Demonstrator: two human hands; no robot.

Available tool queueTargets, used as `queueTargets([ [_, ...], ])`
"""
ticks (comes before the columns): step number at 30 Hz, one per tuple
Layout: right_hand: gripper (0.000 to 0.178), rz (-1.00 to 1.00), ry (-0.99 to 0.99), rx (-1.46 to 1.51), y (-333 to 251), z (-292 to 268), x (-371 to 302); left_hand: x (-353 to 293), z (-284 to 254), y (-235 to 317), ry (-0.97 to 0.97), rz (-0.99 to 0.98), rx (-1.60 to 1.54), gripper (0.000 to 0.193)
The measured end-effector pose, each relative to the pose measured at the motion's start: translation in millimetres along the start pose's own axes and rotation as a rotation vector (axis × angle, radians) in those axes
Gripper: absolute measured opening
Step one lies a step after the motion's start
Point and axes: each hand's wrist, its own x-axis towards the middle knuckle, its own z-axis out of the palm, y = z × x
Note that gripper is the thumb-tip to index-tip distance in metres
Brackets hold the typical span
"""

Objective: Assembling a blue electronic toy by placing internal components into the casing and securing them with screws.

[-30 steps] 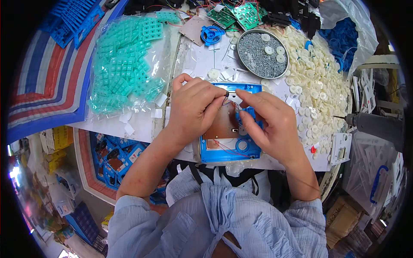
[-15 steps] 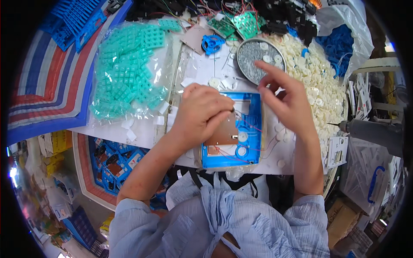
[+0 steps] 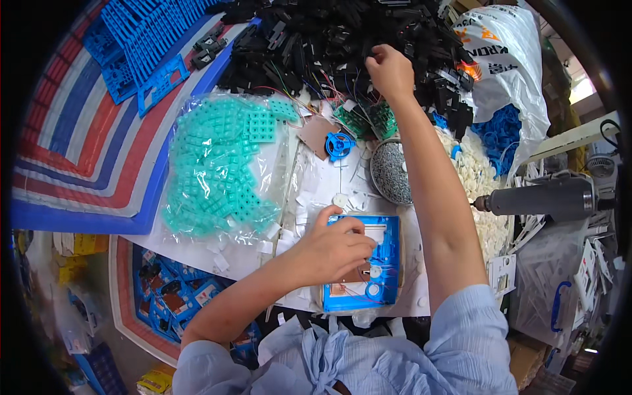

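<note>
A shallow blue plastic case (image 3: pixel 394 263) lies on the white work surface in front of me, with a brown board (image 3: pixel 350 289), thin wires and round fittings inside. Across its left side rests my left hand (image 3: pixel 337 250), its fingers bent and closed on the case; the fingertips hide part of the interior. My right hand (image 3: pixel 393 74) reaches far forward to a heap of black plastic parts (image 3: pixel 303 49). Its thumb and forefinger are drawn together at the heap, and whatever lies between them cannot be made out against the black.
Green keypad pieces (image 3: pixel 210 171) fill a clear bag at left. A round dish of small metal pieces (image 3: pixel 388 172) stands partly behind my right forearm, by heaped white parts (image 3: pixel 484 181). An electric screwdriver (image 3: pixel 540 201) juts in from the right. Blue assemblies (image 3: pixel 168 289) fill a bin at lower left.
My right hand has gone from beside the round dish to the far black heap. My left hand's fingers have spread lower over the case. The view has tilted toward the back.
</note>
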Motion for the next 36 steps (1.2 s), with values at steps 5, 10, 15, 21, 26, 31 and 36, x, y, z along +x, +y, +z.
queueTargets([
  [5, 0.064, 0.033, -0.225, -0.459, -22, 21, 35, 0, -2, -4, 0.020, -0.007, -0.106, 0.012],
  [10, 0.055, 0.135, -0.062, -0.207, -5, 11, 30, -2, 4, -16, 0.147, 0.021, -0.181, 0.013],
  [15, 0.027, -0.089, 0.233, 0.185, 9, -50, -35, -18, -6, -10, 0.076, -0.119, -0.215, 0.016],
  [21, 0.031, -0.049, 0.122, 0.754, -8, -163, -221, -25, -2, -6, 0.226, -0.138, -0.188, 0.014],
  [26, 0.039, -0.190, -0.186, 0.758, 19, -202, -316, -34, 3, 0, 0.321, -0.301, -0.308, 0.012],
  [31, 0.040, -0.455, -0.253, 0.536, 13, -184, -327, -33, 7, -2, 0.349, -0.354, -0.416, 0.015],
  [36, 0.041, -0.490, -0.281, 0.523, 14, -174, -322, -27, -5, -6, 0.250, -0.251, -0.262, 0.013],
])
